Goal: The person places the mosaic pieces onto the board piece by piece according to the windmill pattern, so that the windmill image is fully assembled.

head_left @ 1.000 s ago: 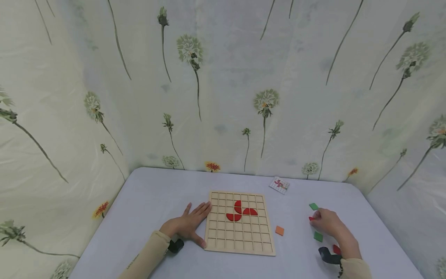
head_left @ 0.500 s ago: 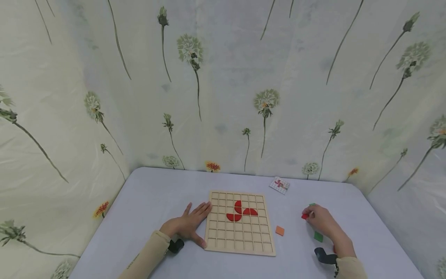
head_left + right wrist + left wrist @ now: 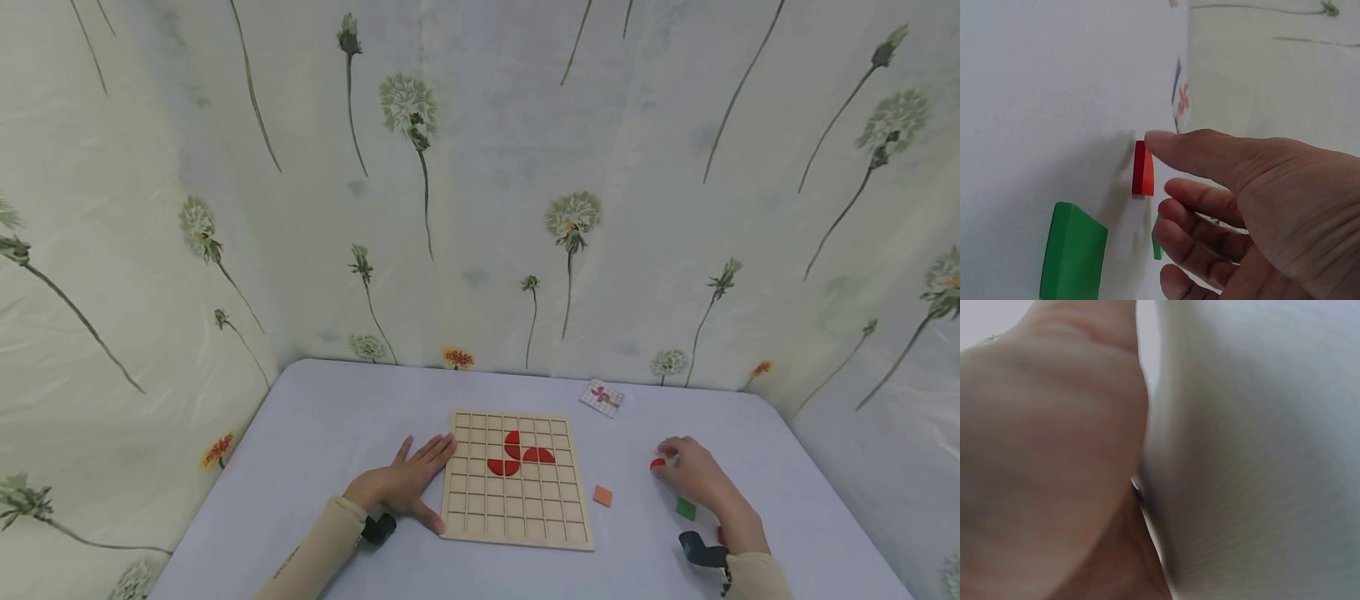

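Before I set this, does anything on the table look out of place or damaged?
Nothing stands out as damaged. The small card and orange tile just lie askew to the right of the wooden board, turned from its lines.

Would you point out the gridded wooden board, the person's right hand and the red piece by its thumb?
Gridded wooden board [image 3: 532, 490], head view: a bare cell near its middle.
Right hand [image 3: 693, 469], head view: back of the hand.
Red piece [image 3: 1142, 169], right wrist view: around its visible middle.
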The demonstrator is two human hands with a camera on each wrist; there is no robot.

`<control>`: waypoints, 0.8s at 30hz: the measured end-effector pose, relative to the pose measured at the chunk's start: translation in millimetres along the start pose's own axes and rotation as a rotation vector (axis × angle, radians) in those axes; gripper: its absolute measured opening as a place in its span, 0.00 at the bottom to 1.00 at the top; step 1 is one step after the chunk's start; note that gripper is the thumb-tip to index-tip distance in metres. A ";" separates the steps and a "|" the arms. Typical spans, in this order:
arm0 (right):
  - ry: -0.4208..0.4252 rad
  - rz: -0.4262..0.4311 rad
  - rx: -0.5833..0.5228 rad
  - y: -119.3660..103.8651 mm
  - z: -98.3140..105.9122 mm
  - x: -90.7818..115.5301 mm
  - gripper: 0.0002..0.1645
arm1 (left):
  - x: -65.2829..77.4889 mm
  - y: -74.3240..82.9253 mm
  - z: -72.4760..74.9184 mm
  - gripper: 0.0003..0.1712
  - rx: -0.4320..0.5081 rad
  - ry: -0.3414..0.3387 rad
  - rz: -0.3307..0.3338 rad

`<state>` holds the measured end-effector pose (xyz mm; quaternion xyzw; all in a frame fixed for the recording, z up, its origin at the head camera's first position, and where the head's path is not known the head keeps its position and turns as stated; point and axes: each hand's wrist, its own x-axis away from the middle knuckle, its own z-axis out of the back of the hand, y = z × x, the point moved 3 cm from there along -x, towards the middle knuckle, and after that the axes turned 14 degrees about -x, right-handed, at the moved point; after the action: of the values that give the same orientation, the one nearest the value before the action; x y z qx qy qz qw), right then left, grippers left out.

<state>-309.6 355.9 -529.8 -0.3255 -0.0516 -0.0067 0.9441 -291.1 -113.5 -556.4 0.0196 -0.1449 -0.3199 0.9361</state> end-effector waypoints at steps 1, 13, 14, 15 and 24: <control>-0.001 -0.022 -0.004 0.0 0.7 0.3 0.25 | 0.0 0.0 0.1 0.76 0.001 0.001 -0.001; -0.030 -0.100 -0.046 3.3 0.4 0.2 0.21 | 0.6 0.1 1.3 0.76 0.007 0.004 -0.009; -0.033 -0.097 -0.047 3.7 0.2 -0.2 0.21 | 0.7 0.2 1.5 0.76 0.006 0.004 -0.009; -0.032 -0.092 -0.044 3.9 0.2 -0.7 0.21 | 0.7 0.3 1.6 0.76 0.004 0.003 -0.008; -0.012 -0.016 -0.027 1.4 0.8 -0.9 0.16 | 0.8 1.2 2.2 0.76 -0.002 -0.004 -0.002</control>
<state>-310.5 357.4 -530.1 -0.3379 -0.0597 -0.0132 0.9392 -290.4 -112.9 -554.0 0.0181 -0.1467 -0.3210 0.9355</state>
